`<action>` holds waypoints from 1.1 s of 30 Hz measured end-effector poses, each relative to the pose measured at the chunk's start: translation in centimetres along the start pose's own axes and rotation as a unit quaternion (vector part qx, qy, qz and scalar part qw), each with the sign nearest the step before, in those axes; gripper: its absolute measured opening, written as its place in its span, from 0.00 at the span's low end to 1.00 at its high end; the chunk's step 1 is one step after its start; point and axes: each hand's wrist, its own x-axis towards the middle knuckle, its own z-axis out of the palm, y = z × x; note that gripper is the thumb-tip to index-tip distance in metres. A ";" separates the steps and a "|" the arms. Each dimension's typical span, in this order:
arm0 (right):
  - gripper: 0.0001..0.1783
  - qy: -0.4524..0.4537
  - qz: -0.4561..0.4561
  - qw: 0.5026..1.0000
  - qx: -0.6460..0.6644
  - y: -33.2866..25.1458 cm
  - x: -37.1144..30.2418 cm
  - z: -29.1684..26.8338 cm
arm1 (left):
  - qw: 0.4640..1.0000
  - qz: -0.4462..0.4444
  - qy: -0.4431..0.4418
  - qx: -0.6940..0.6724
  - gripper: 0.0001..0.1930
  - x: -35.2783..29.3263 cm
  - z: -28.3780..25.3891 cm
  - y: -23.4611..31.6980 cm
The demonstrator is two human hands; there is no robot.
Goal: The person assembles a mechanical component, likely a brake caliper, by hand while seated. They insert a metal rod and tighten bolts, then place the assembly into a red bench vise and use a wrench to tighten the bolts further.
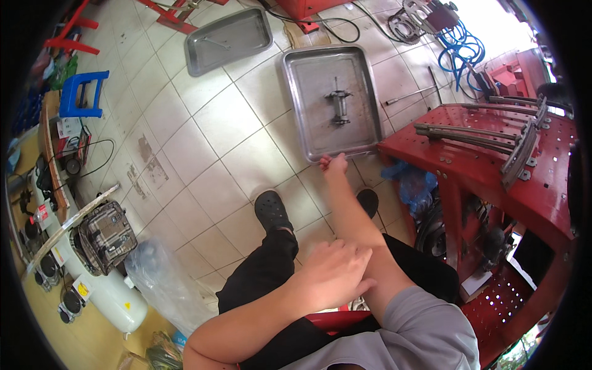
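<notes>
Bent across my body, my left arm brings my left hand (335, 271) against my right forearm near the elbow. Its fingers are curled in, the thumb stands out to the side, and nothing shows in it. My right hand (333, 163) reaches forward to the near rim of a grey metal tray (336, 150). Its fingers are curled, and I see no object in them; whether they touch the rim I cannot tell. Inside this tray lies a metal wheel hub (338, 107) with a thin axle sticking out of its far end.
A second metal tray (259, 52) farther left holds a thin tool. At right stands a red metal workbench (456, 132) bearing long metal bars. A long-handled wrench (410, 95), a blue hose (459, 49), a blue stool (83, 92) and a white tank (114, 299) are around me.
</notes>
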 end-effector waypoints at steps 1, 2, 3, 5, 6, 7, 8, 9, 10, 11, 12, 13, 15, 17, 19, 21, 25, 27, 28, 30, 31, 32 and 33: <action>0.32 0.000 -0.008 1.000 -0.016 -1.2 0.5 0.4 | 1.000 -0.001 0.008 0.005 0.23 -0.4 0.1 0.2; 0.31 -0.009 0.001 1.000 -0.021 -2.3 1.0 1.0 | 1.000 -0.002 0.016 0.010 0.23 -0.7 0.2 0.4; 0.31 -0.009 0.011 0.999 -0.029 -3.4 1.5 1.2 | 1.000 -0.002 0.019 0.006 0.24 -0.8 0.2 0.2; 0.28 -0.009 0.017 0.997 -0.074 -5.0 1.1 1.7 | 1.000 -0.004 0.021 -0.005 0.24 -0.8 0.2 -0.1; 0.26 -0.007 0.011 0.994 -0.109 -5.9 0.9 1.7 | 1.000 -0.004 0.021 -0.010 0.24 -0.7 0.2 -0.1; 0.25 -0.005 0.004 0.990 -0.143 -6.8 0.4 1.8 | 1.000 -0.002 0.020 -0.010 0.24 -0.7 0.1 -0.1; 0.18 -0.015 0.030 0.985 -0.170 -7.3 0.6 1.7 | 1.000 -0.001 0.019 -0.010 0.24 -0.7 0.1 -0.1; 0.18 -0.021 0.024 0.981 -0.193 -7.3 0.3 1.6 | 1.000 0.001 0.017 -0.009 0.24 -0.6 0.0 0.0; 0.19 -0.028 0.019 0.976 -0.215 -7.2 -0.1 1.7 | 1.000 0.002 0.018 -0.012 0.24 -0.5 0.1 0.0; 0.19 -0.034 0.013 0.971 -0.238 -7.0 -0.4 1.7 | 1.000 0.004 0.019 -0.014 0.24 -0.4 0.1 0.0; 0.18 -0.038 0.008 0.970 -0.240 -6.6 -0.3 1.5 | 1.000 0.006 0.019 -0.015 0.24 -0.4 0.1 0.1; 0.18 -0.042 0.004 0.969 -0.243 -6.2 -0.2 1.3 | 1.000 0.012 0.024 -0.011 0.24 -0.3 0.1 0.1; 0.16 -0.051 0.001 0.967 -0.251 -4.6 0.0 0.7 | 0.999 0.023 0.036 -0.006 0.24 -0.2 0.2 0.2; 0.14 -0.062 0.004 0.964 -0.260 -2.3 0.0 -0.5 | 0.999 0.025 0.035 0.000 0.24 -0.1 0.4 0.2; 0.16 -0.045 -0.008 0.958 -0.284 0.0 -0.6 -2.0 | 0.999 0.017 0.031 0.003 0.24 0.0 0.2 0.2; 0.18 -0.044 0.000 0.926 -0.375 1.8 -1.9 -3.7 | 1.000 0.001 0.021 -0.002 0.24 -0.1 -0.2 0.4; 0.26 -0.016 -0.187 0.669 -0.720 0.0 -6.4 -3.9 | 1.000 0.004 0.014 -0.011 0.24 -0.4 -0.3 -0.3; 0.32 0.035 -0.339 0.576 -0.743 -2.6 -9.6 -1.9 | 0.999 0.009 0.037 -0.011 0.24 -0.8 -0.1 -0.7; 0.35 0.070 -0.387 0.607 -0.691 -4.0 -10.6 -0.6 | 0.999 0.006 0.035 -0.015 0.24 -1.0 0.0 -0.7; 0.39 0.103 -0.405 0.589 -0.692 -4.7 -9.0 0.5 | 0.999 0.001 0.028 -0.018 0.24 -1.4 -0.2 -0.8; 0.41 0.115 -0.418 0.577 -0.692 -5.0 -8.1 1.4 | 1.000 -0.005 0.017 -0.024 0.25 -1.5 -0.4 -1.0; 0.41 0.108 -0.401 0.604 -0.680 -5.2 -7.3 2.1 | 0.999 -0.012 0.005 -0.029 0.25 -1.7 -0.6 -1.0; 0.41 0.100 -0.381 0.629 -0.670 -5.1 -6.4 2.5 | 0.999 -0.020 -0.008 -0.037 0.25 -2.0 -0.7 -1.2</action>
